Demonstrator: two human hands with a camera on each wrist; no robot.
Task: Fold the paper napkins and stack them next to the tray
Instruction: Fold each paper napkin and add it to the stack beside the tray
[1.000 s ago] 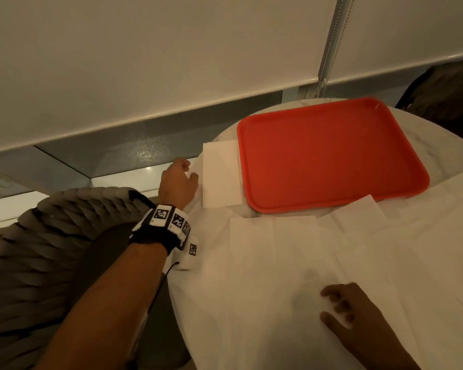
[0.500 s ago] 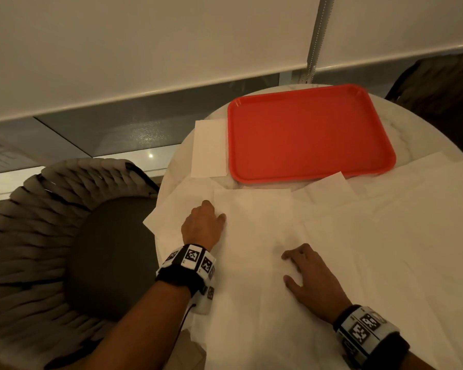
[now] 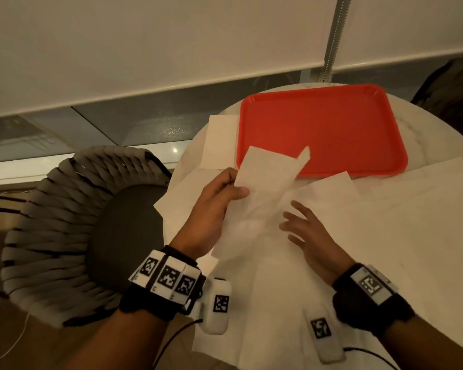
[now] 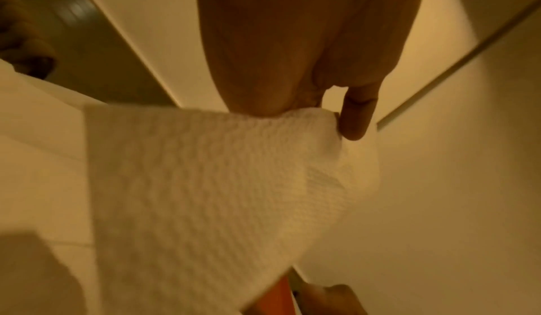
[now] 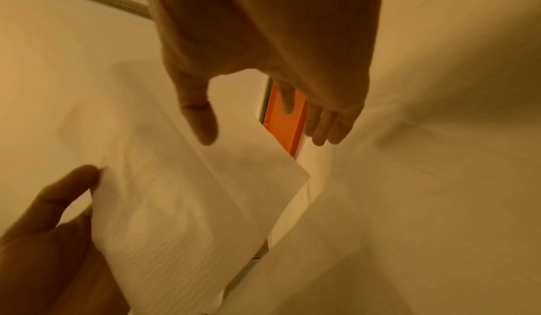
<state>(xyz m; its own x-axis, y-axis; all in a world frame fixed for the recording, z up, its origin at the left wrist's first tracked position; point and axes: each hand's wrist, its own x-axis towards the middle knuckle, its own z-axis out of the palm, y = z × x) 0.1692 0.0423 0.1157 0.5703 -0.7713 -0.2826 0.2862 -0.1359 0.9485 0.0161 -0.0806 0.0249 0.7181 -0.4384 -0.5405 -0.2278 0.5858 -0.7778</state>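
Observation:
My left hand (image 3: 226, 192) pinches a white paper napkin (image 3: 265, 177) by its left edge and holds it lifted over the table, its far end over the near rim of the red tray (image 3: 321, 129). In the left wrist view the thumb and fingers (image 4: 354, 121) grip the napkin (image 4: 205, 192) at its top edge. My right hand (image 3: 302, 222) hovers with fingers spread just right of the lifted napkin, holding nothing; in the right wrist view its fingers (image 5: 202, 123) hang over the napkin (image 5: 181, 199). A folded napkin (image 3: 219, 140) lies flat left of the tray.
Several unfolded napkins (image 3: 385, 222) cover the near and right part of the round white table (image 3: 425, 124). A woven grey chair (image 3: 64, 231) stands left of the table. A window blind and sill lie behind. A dark chair (image 3: 455, 89) is at far right.
My left hand has picked one napkin up off the pile and raised it toward the tray. The right hand lifted off the sheets and spread its fingers.

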